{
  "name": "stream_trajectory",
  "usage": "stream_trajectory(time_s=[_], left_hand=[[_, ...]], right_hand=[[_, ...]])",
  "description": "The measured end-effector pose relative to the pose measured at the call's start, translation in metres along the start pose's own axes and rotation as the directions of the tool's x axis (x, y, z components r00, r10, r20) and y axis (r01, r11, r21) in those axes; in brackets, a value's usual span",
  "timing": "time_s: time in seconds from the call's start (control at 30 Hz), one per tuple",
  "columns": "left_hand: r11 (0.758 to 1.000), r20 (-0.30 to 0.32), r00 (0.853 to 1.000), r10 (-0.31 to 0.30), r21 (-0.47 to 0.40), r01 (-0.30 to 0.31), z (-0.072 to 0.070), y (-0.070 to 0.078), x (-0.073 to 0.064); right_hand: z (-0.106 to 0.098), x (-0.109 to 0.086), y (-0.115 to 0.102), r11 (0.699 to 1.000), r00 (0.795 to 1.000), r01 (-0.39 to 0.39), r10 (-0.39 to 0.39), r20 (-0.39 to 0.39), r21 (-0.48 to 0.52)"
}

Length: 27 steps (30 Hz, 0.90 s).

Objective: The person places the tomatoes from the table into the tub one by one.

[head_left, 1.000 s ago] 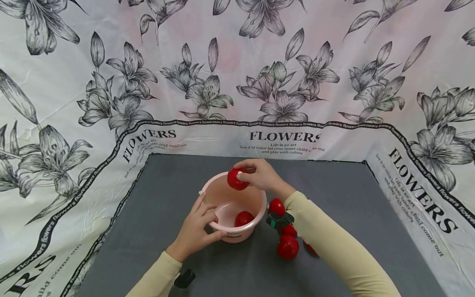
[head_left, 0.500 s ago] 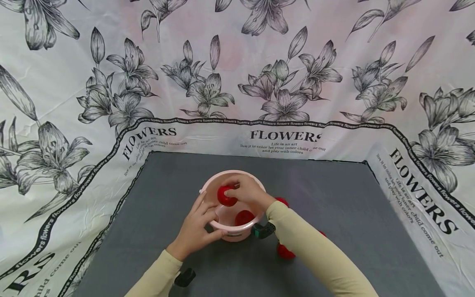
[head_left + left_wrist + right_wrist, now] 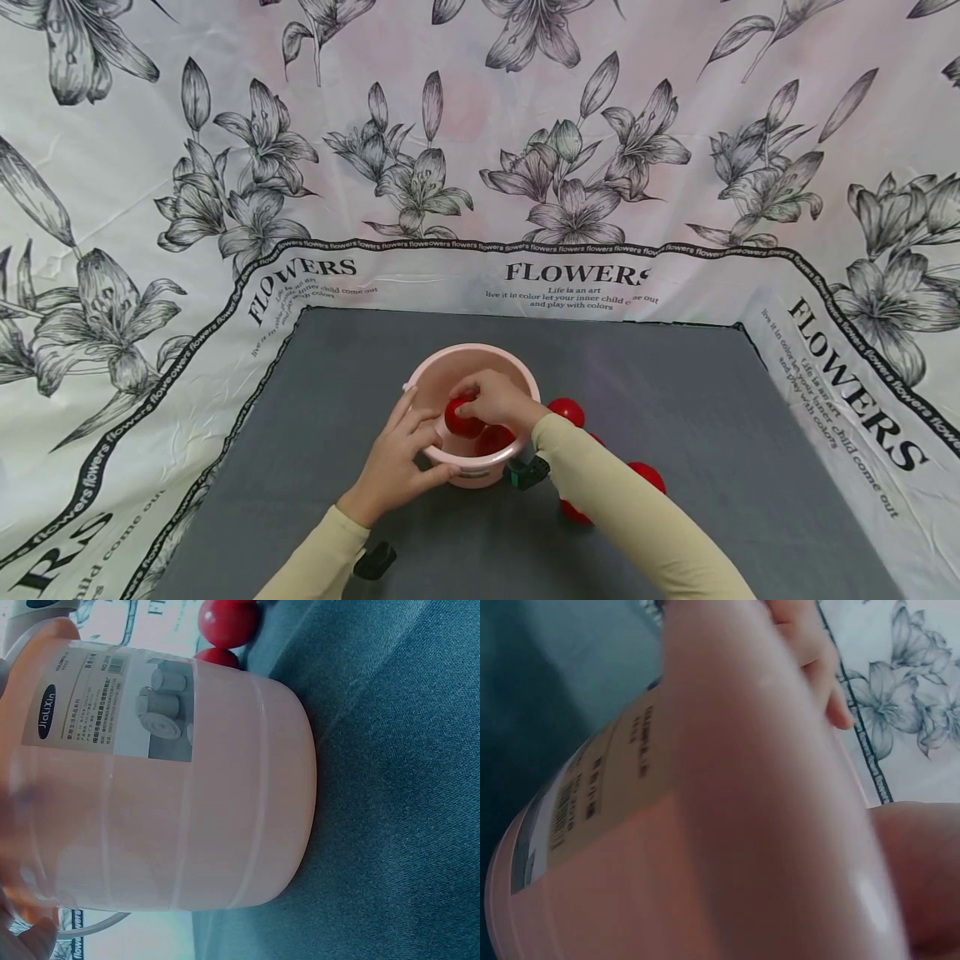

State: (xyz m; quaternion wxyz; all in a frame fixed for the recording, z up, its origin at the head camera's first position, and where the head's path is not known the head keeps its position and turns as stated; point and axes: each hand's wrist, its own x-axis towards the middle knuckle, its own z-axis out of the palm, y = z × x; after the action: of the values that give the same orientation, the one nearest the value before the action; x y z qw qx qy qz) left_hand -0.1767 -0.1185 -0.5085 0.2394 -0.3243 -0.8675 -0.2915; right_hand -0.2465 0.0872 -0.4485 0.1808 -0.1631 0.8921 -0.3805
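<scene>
A pink plastic bucket (image 3: 468, 363) stands on the grey cloth, and its labelled side (image 3: 217, 795) fills much of the left wrist view. My left hand (image 3: 395, 463) grips the near left rim, fingers over the edge and thumb outside. Inside the bucket, my right hand (image 3: 498, 402) holds a shiny red tomato (image 3: 461, 422) low down, between thumb and fingers. Beside it another tomato (image 3: 495, 439) lies at the bottom. The right wrist view shows the bucket's rim (image 3: 780, 787) close up, hiding the held tomato.
Right of the bucket several tomatoes lie on the cloth, such as one near the rim (image 3: 566, 411) and one farther right (image 3: 648, 477); the right sleeve (image 3: 622, 500) partly covers the group. A flower-printed sheet (image 3: 420, 283) borders the grey cloth (image 3: 337, 358) at the back and sides.
My right hand has carried its tomato from above the far rim down into the bucket, near the bottom. My left hand and the bucket have stayed in place.
</scene>
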Motion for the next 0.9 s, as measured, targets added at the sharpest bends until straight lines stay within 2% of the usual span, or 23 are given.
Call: stream_trajectory(time_s=[0.13, 0.4, 0.5, 0.73, 0.9], left_hand=[[1.000, 0.011, 1.000, -0.016, -0.006, 0.016, 0.0005, -0.0001, -0.0009], [1.000, -0.017, 1.000, -0.001, 0.000, 0.001, 0.0025, -0.0002, -0.0010], [1.000, -0.010, 1.000, -0.006, -0.007, 0.006, 0.0017, 0.0002, -0.0003], [0.999, 0.019, 0.999, -0.027, -0.018, 0.027, -0.0002, 0.0012, 0.0000], [1.000, 0.006, 1.000, -0.021, -0.010, 0.021, 0.0002, 0.0017, -0.0005]], right_hand=[[0.0029, 0.0019, 0.0001, 0.998, 1.000, -0.003, 0.004, 0.014, -0.067], [0.0070, 0.0048, 0.0029, 0.993, 1.000, 0.008, -0.005, 0.029, -0.121], [0.0073, 0.0050, 0.0028, 0.989, 0.999, 0.006, -0.001, 0.037, -0.147], [0.0076, 0.0042, 0.0007, 0.988, 1.000, -0.010, 0.014, 0.026, -0.153], [0.0078, 0.0044, 0.0015, 0.989, 0.999, -0.012, 0.019, 0.043, -0.147]])
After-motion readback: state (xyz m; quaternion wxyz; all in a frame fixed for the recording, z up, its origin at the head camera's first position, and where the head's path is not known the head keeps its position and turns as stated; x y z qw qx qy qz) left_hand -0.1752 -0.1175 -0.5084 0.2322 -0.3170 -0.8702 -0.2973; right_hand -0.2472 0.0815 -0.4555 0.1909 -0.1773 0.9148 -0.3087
